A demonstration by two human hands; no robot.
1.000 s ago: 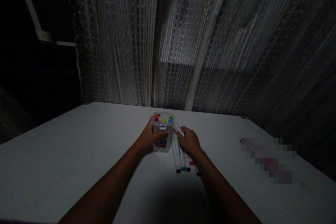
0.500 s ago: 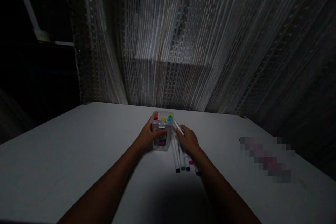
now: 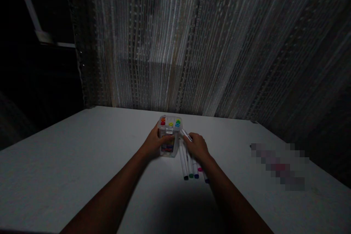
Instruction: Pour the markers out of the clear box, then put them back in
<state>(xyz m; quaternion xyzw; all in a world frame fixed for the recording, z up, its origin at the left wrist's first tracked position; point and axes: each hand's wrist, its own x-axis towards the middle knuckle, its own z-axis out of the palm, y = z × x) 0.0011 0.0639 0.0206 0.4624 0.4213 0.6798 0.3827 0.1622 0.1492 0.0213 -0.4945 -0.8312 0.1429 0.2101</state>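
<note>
A clear plastic marker box (image 3: 170,131) stands upright on the white table (image 3: 82,161), with several coloured marker caps showing at its top. My left hand (image 3: 156,144) is wrapped round the box's left side. My right hand (image 3: 197,146) pinches a white marker (image 3: 186,135), whose tip points at the box's upper right corner. Several more white markers (image 3: 189,166) with coloured caps lie side by side on the table under my right hand.
A striped sheer curtain (image 3: 205,44) hangs just behind the table's far edge. A dark window (image 3: 35,14) is at the far left. A blurred-out patch (image 3: 279,166) lies on the table's right side. The room is dim.
My right hand has lifted the marker slightly and brought its tip closer to the box's top. The left hand stays on the box. The curtain has shifted.
</note>
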